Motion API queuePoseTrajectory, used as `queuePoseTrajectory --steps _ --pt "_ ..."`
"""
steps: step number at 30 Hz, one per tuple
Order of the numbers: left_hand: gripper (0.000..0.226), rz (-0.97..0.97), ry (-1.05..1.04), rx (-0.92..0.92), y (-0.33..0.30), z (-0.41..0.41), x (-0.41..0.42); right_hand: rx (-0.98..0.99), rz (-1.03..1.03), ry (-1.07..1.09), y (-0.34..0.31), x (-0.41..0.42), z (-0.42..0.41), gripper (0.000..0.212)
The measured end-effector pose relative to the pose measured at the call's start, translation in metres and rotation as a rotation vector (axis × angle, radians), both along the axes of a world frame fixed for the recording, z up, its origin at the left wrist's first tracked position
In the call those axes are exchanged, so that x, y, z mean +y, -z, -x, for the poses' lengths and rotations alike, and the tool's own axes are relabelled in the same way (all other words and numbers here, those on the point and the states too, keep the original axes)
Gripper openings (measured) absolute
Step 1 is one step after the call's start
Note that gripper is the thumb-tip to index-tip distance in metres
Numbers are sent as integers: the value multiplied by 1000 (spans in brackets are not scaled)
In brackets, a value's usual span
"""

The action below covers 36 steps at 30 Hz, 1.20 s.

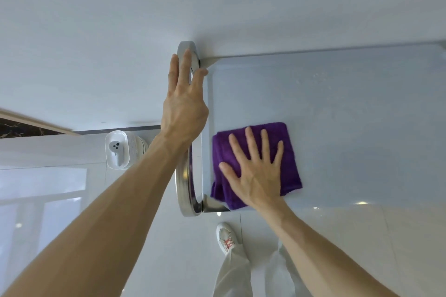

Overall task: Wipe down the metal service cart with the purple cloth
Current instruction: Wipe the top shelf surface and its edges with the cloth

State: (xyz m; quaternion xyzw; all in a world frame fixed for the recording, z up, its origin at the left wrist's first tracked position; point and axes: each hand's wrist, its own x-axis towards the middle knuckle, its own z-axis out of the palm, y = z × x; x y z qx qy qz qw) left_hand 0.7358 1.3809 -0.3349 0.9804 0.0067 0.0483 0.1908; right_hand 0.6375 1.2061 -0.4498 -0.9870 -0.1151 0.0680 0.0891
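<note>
Right hand point(255, 171) flat, fingers spread, presses cloth point(287, 152) on cart point(350, 108) top at its near-left corner, left hand point(184, 103) straight-fingered on the handle point(184, 190) beside it — cloth overhangs the near edge, a nearward stroke could drag it off.

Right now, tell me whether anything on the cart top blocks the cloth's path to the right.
Nothing visible does. The right hand presses the cloth flat near the handle; the cart top beyond it is bare.
</note>
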Motion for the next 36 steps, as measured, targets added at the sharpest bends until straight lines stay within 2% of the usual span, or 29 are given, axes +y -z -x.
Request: queuePoseTrajectory --steps 5,10,12,14,16,17,19,21,23,25,29,33,36 --pt "60 13 20 -6 -5 7 2 7 -42 -278 2 -34 40 62" --pt "53 -54 -6 -31 -9 6 -4 -20 71 -266 3 -152 15 63" --pt "53 -228 -14 6 -9 4 -9 5 104 -211 0 -173 4 63" --pt "57 -528 27 86 -10 3 -14 9 119 -201 0 -172 2 63" --pt "63 -797 161 70 -9 7 -24 1 116 -211 1 -170 5 63" --pt "63 -817 243 20 -4 11 -33 -3 109 -211 2 -171 5 63" --pt "62 -623 330 39 16 25 -60 -15 99 -211 3 -172 5 63" --pt "57 -334 217 229 44 37 -87 -21 79 -211 4 -173 5 64" --pt "54 -213 96 360 76 44 -101 -29 62 -211 6 -173 5 64" --pt "55 -192 39 342 103 52 -103 -36 50 -211 8 -173 4 64" --pt "55 -166 -19 164 127 54 -103 -45 16 -204 14 -175 2 66" --pt "54 -184 -28 115 132 54 -102 -39 6 -164 14 -170 -3 68" --pt "54 -183 -38 105 133 55 -101 -74 23 -123 15 -161 -35 68"
